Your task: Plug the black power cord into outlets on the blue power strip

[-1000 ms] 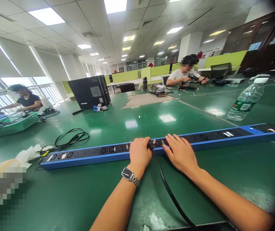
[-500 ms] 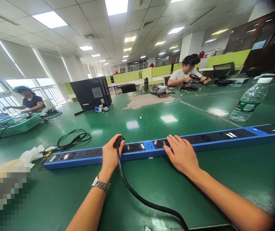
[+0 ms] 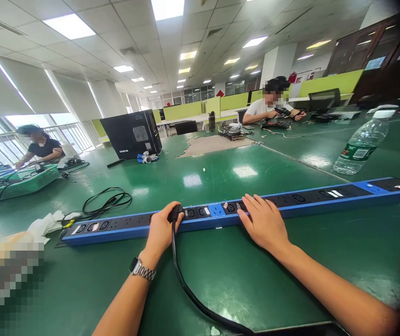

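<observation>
Spanning the table (image 3: 200,184) from left to right, a long blue-edged strip (image 3: 112,235) lies in front of the person, its long axis slanting slightly, with the left end nearer and the right end farther off. Both forearms reach across the near side of the table to it. The right hand (image 3: 268,226) lies palm down over the strip, right of the blue socket (image 3: 217,210), its fingers extended and closed on nothing that shows. The left hand (image 3: 159,231) is on the other side of that socket, at the strip's near edge, its fingers grasping a black plug (image 3: 176,212). A thick cord (image 3: 174,242) drops from the plug toward the person. The plug is over the strip's socket face, just left of two dark outlets (image 3: 196,212); the left hand is the nearer one. Whether the plug's pins sit in an opening cannot be told, as the fingers hide them.
</observation>
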### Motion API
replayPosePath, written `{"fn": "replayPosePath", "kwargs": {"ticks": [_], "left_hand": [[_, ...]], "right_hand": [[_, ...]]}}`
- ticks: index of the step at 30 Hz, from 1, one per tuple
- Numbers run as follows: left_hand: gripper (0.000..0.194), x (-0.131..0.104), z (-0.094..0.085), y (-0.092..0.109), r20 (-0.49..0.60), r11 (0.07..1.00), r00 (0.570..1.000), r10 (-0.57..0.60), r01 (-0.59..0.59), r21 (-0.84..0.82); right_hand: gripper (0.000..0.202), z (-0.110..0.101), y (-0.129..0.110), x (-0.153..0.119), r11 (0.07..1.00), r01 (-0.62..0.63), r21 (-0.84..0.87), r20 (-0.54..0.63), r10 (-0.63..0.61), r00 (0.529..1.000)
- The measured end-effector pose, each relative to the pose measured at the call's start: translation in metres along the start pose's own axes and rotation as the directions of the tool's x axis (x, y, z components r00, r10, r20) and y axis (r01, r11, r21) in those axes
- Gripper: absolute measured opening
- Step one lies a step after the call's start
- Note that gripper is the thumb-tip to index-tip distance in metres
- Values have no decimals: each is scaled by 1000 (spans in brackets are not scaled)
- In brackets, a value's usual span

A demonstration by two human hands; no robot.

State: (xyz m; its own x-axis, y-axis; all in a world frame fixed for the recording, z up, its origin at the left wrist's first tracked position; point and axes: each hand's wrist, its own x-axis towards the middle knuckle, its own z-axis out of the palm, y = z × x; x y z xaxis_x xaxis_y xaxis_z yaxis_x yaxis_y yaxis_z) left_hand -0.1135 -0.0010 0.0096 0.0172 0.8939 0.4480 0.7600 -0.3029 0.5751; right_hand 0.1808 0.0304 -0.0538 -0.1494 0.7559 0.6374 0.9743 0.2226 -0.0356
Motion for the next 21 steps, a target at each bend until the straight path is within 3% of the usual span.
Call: {"fn": "replayPosePath", "kwargs": {"ticks": [6,10,17,21], "left_hand": [[27,-1,8,5,-40,997,999,27,-24,68],[29,1,4,7,15,996,999,30,-31,88],[32,-2,-4,-6,-84,1000,996,-19,20,7],[30,-3,-3,-5,-49,999,999,-4,5,32]], "right_hand": [[52,-1,-1,0,1000,-4,-1,4,4,1000],[52,-1,-1,0,1000,-7,12,10,7,1000],[52,-2,0,1,1000,-8,15,-1,8,1000],[51,-2,0,1,1000,-18,23,4,18,1000]]}}
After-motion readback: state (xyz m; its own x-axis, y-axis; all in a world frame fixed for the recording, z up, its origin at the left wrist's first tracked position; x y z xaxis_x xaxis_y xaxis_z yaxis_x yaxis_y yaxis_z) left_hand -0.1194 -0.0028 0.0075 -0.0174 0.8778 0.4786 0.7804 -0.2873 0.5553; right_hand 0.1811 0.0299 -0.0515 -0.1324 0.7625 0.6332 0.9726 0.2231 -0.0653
